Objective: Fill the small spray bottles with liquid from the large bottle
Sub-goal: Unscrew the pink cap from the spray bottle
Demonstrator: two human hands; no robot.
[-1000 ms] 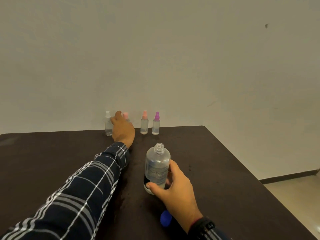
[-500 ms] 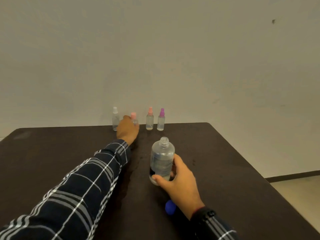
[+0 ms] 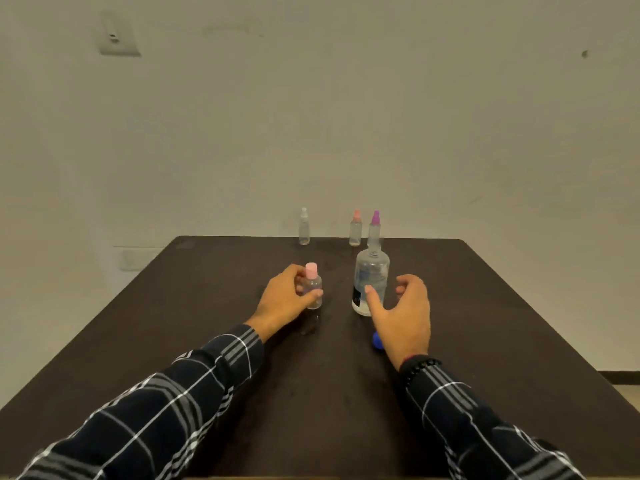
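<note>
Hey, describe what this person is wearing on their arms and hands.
The left sleeve and right sleeve are long, dark navy plaid crossed by white and grey lines. A black beaded bracelet with a red thread beside it sits at the right wrist. The left hand and right hand are bare, no gloves.

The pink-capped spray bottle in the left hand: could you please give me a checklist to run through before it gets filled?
1. Left hand grips the pink-capped spray bottle, upright on the table: ok.
2. Pink cap removed from it: not ok, it is on.
3. Large bottle upright with its neck open: ok; the blue cap lies on the table by the right wrist.
4. Right hand holding the large bottle: not ok; it is open beside it, fingers spread.
5. Enough liquid in the large bottle: cannot tell, the contents are clear.
</note>
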